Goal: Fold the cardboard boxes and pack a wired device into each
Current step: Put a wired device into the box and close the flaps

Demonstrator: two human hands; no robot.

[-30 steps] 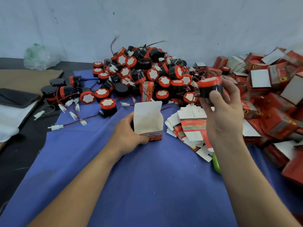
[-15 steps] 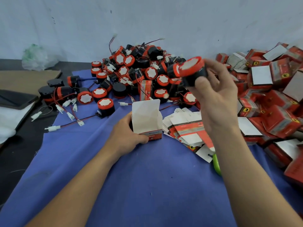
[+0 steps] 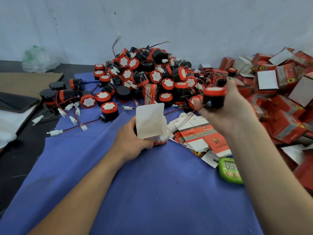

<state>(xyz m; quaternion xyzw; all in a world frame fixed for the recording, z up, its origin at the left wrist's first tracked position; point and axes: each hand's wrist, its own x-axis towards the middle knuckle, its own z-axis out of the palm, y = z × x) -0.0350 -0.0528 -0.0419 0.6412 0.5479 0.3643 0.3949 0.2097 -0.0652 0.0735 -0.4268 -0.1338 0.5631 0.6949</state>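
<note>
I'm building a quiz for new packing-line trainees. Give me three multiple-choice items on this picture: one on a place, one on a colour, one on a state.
1. Where does the green timer lie?
A) on the heap of devices
B) on the blue cloth
C) on the brown cardboard

2. What colour is the rim of the cap on the device in the right hand?
A) yellow
B) green
C) red

3. In what state is the box in the left hand?
A) set up, top flap open
B) taped shut
C) still flat

Answers:
1 B: the timer rests directly on the cloth.
2 C: a red rim surrounds the white top.
3 A: its white flap stands up above the open mouth.
</note>
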